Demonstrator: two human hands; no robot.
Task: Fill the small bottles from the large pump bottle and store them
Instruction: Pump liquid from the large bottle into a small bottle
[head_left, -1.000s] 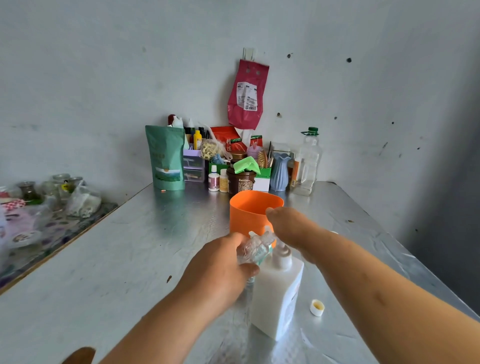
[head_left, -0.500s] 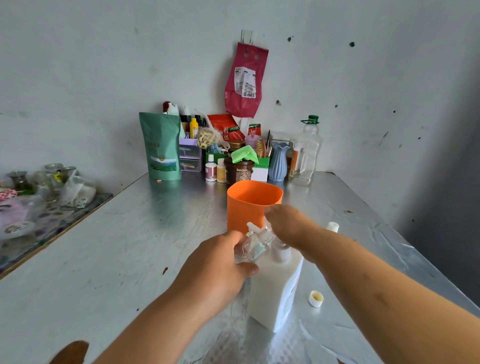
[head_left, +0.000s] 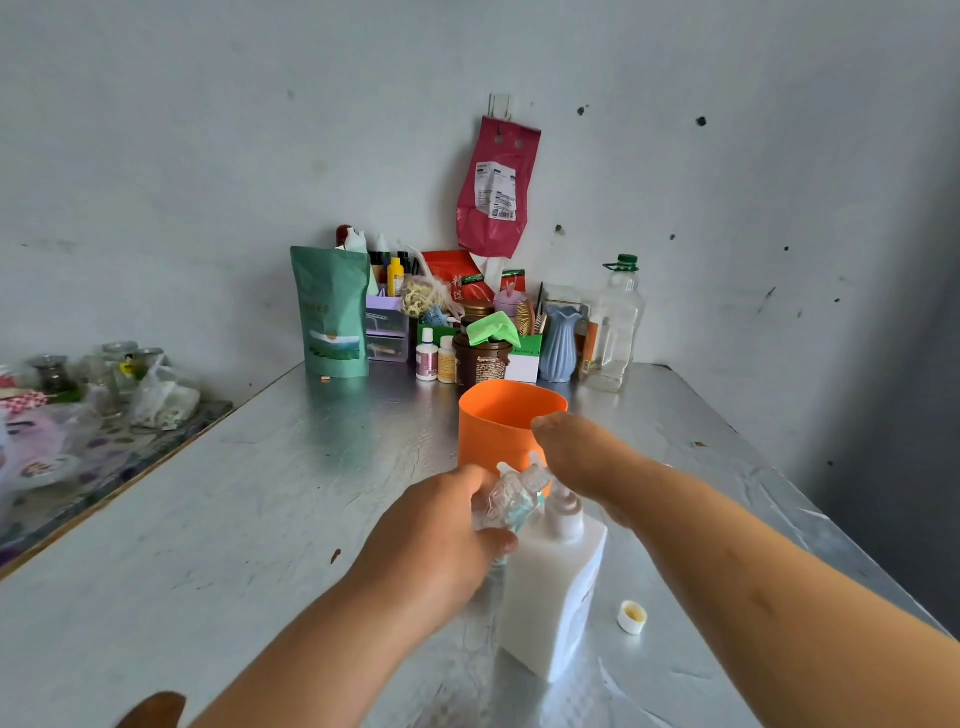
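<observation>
Gripping in the curled left hand (head_left: 431, 535) a small clear plastic bottle (head_left: 511, 499), tilted, its mouth raised toward the spout just right of the knuckles. Resting the right hand (head_left: 582, 457) on top of the pump head, fingers hidden beyond it; cannot tell whether spread or curled. Directly beneath that hand, touching it: a large white square pump bottle (head_left: 556, 592), upright on the shiny metal counter (head_left: 260, 519). Just beyond both hands: an open orange plastic cup (head_left: 498, 421), probably for storing filled bottles. Beside the right forearm, well apart from the left hand: a small white screw cap (head_left: 632, 617), open side up, probably this bottle's.

Looks like mid-fill. Press straight down in slow, full strokes so as not to tip the pump bottle. Seat the narrow mouth right at the nozzle before each stroke; easy to smear otherwise. Grip lightly, since a thin clear wall probably buckles and spits back. Watch the level through the wall, stop short of the neck, then reach for the cap.
</observation>
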